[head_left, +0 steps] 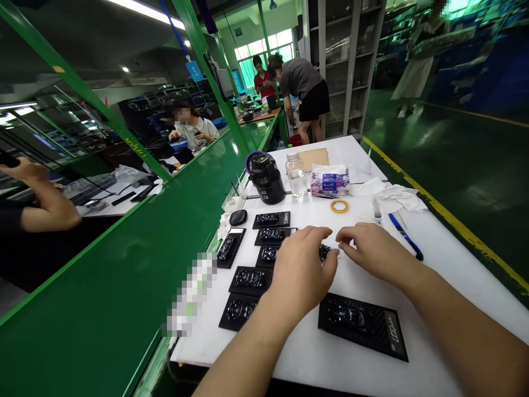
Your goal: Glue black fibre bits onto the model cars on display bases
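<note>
My left hand (303,270) is curled, with a small dark glossy part (325,252) between its thumb and fingers; the hand partly hides it. Close beside it, my right hand (372,251) has its thumb and forefinger pinched together. Anything between those fingertips is too small to make out. In front of my hands lies a black ribbed plate (390,333) with a dark shiny model car (351,318) on it and a silver label at its right end. Several similar plates with cars, among them a nearer one (250,280), lie to the left, some partly behind my left hand.
On the white table (297,353) stand a black jug (266,179), a clear bottle (296,176) and a tissue pack (329,181). Yellow tape (339,206), a blue pen-like tool (405,236) and crumpled tissues (399,197) lie beyond my hands. A green partition (124,275) borders the left; other people work farther off.
</note>
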Action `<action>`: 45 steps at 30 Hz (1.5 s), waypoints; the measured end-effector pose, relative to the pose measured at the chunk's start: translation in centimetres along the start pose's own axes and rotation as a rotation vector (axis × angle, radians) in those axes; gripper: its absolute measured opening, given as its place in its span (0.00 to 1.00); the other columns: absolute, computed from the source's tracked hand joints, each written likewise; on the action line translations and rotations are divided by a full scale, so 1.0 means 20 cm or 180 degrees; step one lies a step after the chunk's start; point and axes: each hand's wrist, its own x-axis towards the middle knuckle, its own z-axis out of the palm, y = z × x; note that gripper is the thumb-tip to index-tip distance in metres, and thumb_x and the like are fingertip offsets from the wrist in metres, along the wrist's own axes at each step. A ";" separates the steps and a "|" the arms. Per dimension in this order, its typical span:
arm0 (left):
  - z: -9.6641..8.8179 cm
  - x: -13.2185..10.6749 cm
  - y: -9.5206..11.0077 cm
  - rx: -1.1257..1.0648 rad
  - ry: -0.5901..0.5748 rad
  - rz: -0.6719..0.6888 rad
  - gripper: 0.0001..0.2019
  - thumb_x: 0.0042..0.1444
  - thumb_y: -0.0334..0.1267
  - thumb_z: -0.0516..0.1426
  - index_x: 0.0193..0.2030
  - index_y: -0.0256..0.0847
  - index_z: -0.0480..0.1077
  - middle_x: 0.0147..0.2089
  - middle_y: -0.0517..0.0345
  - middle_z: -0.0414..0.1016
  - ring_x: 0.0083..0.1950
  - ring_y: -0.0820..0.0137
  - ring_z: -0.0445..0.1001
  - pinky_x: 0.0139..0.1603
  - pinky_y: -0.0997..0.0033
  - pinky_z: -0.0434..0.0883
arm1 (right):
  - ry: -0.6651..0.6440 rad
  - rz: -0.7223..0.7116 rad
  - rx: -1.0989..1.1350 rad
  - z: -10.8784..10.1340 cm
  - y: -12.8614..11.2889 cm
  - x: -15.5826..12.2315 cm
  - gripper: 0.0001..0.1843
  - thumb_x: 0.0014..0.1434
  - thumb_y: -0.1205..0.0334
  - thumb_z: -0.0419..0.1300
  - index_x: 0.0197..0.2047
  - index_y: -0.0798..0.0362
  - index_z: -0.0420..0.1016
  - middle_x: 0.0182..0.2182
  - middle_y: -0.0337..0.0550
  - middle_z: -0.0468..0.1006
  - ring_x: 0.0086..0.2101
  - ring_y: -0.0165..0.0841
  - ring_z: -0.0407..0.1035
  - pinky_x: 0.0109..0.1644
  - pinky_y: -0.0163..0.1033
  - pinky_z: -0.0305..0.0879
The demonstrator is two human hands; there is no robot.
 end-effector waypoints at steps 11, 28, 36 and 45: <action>0.15 -0.04 -0.04 -0.0999 -0.0175 -0.0571 0.15 0.61 0.35 0.57 0.55 0.41 0.70 0.53 0.48 0.75 0.54 0.58 0.72 0.59 0.48 0.66 | 0.0335 -0.0238 0.0681 -0.09 0.00 -0.05 0.10 0.63 0.64 0.57 0.34 0.49 0.81 0.33 0.39 0.76 0.37 0.30 0.68 0.40 0.36 0.61; 0.11 -0.05 0.03 -0.4415 0.0123 -0.1245 0.07 0.53 0.40 0.67 0.34 0.38 0.78 0.31 0.58 0.78 0.35 0.75 0.74 0.41 0.76 0.72 | 0.0957 -0.1388 0.3620 -0.02 -0.08 -0.09 0.12 0.59 0.70 0.65 0.41 0.42 0.82 0.32 0.38 0.69 0.33 0.24 0.68 0.36 0.30 0.69; 0.10 -0.05 -0.02 -0.2451 0.0718 -0.0607 0.07 0.62 0.41 0.59 0.36 0.43 0.76 0.35 0.59 0.80 0.37 0.71 0.77 0.41 0.72 0.73 | 0.1115 -0.1213 0.3433 -0.03 -0.09 -0.09 0.07 0.61 0.67 0.63 0.43 0.50 0.77 0.34 0.39 0.72 0.34 0.26 0.68 0.37 0.33 0.68; 0.11 -0.04 -0.09 -0.0208 0.1258 0.0695 0.04 0.59 0.30 0.59 0.40 0.42 0.74 0.37 0.60 0.81 0.36 0.70 0.78 0.41 0.70 0.71 | 0.1325 -0.1417 0.1873 -0.04 -0.11 -0.08 0.05 0.54 0.74 0.58 0.32 0.55 0.71 0.27 0.38 0.70 0.29 0.25 0.63 0.34 0.33 0.61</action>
